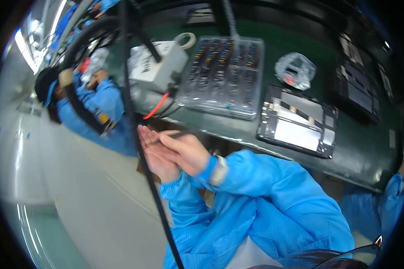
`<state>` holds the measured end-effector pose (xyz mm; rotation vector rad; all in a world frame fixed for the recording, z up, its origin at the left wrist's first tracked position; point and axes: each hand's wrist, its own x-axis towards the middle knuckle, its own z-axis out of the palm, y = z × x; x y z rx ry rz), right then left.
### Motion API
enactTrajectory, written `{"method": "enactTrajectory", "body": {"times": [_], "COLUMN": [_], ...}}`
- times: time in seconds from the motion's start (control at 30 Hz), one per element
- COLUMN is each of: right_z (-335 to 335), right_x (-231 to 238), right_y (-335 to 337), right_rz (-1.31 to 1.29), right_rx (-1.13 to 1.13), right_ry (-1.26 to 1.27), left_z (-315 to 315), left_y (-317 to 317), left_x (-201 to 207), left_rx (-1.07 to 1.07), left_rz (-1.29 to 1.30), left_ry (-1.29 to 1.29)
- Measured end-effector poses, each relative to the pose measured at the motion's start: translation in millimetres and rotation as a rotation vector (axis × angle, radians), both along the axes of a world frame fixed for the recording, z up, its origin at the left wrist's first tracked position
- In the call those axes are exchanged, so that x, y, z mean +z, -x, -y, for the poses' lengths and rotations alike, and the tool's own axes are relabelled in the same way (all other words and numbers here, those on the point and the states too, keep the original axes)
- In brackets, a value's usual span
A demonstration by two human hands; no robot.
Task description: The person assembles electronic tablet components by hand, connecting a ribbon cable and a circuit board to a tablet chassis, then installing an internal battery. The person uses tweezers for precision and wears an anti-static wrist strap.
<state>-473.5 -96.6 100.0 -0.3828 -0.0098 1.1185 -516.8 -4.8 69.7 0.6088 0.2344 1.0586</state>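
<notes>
My left hand [156, 154] is turned palm up beyond the table's near edge, its fingers stretched out. Whether anything tiny lies on the palm is too blurred to tell. Over it is my right hand [191, 151], thumb and fingers closed on a slim dark tool [177, 134] whose exact kind I cannot make out. The right fingertips are partly hidden and meet or nearly meet the left palm. To the right on the table lies an opened tablet-like device [296, 123] with a silvery inside and dark frame.
A clear compartment tray [224, 78] of small dark parts stands behind my hands. Left of it are a white box [161, 67], a tape roll [185, 41] and an orange-red cable [157, 106]. A plastic bag [295, 70] and stacked devices [357, 87] sit right; a co-worker [90, 103] sits left.
</notes>
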Motion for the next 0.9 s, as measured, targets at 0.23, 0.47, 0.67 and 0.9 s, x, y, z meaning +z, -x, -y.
{"method": "enactTrajectory", "body": {"times": [0.23,0.47,0.67,0.9], "right_z": [241,316,306,301], "right_x": [24,20,-19,-31], "right_y": [-64,-138,-176,-188], "right_rz": [0.91,1.064,1.327,1.28], "right_rx": [-0.807,-0.768,-0.607,-0.476], "right_ry": [0.276,1.004,1.158,1.142], "left_z": [128,203,214,212], "left_y": [-85,-177,-200,-196], "left_x": [49,23,4,-2], "left_rx": [-0.584,-0.539,-0.583,-0.607], "left_rz": [-0.403,-0.592,-0.622,-0.651], "left_ry": [-1.19,-1.888,-2.041,-1.91]}}
